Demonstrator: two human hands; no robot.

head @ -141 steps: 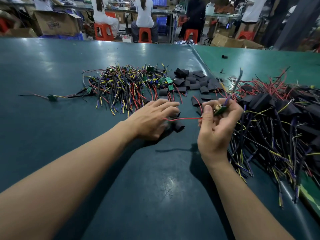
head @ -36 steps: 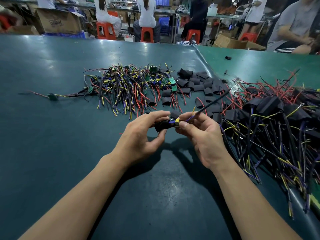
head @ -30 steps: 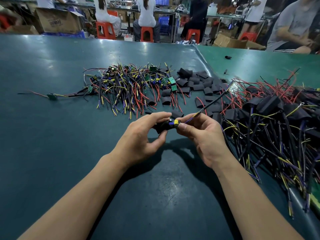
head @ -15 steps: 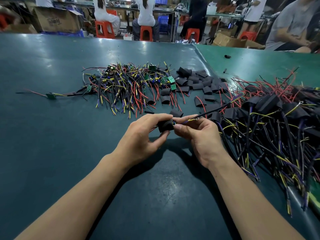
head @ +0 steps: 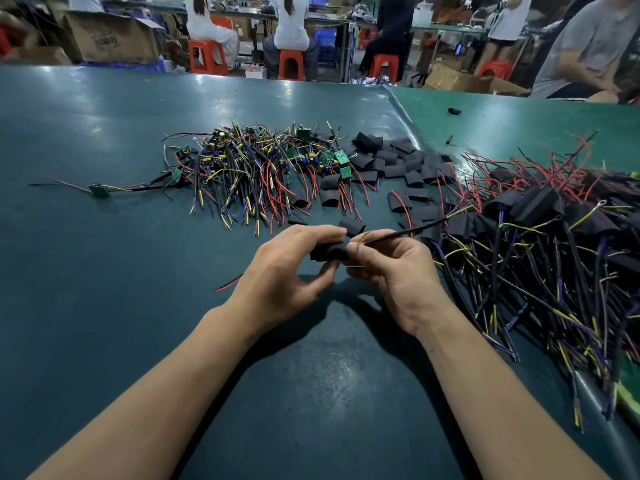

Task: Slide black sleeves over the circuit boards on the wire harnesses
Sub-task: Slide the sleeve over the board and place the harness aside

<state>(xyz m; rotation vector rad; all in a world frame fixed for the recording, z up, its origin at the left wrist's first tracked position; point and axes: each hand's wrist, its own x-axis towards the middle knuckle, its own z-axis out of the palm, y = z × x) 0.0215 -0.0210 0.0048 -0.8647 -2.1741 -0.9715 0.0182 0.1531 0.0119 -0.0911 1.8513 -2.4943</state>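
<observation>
Head view looks down on a dark green tabletop (head: pixel 104 306) where both hands meet just above the surface. Left hand (head: pixel 287 271) curls its thumb and fingers round a black sleeve (head: pixel 329 251), gripping it from the left. Right hand (head: pixel 391 268) pinches the black cable (head: pixel 405 233) of a wire harness between thumb and forefinger right at the sleeve's right end; the cable runs up and to the right from the fingertips, ending in loose coloured strands. No circuit board shows at the sleeve, so whether one sits inside cannot be told. A red wire (head: pixel 227 285) lies on the tabletop beside the left wrist. Beyond the hands lies a tangle of bare harnesses (head: pixel 249 174) with small green boards, one stray green board (head: pixel 98 190) off to its left. Just right of that tangle sits a heap of loose black sleeves (head: pixel 398 161). To the right, a large pile of sleeved harnesses (head: pixel 554 244) spreads toward the table edge.
</observation>
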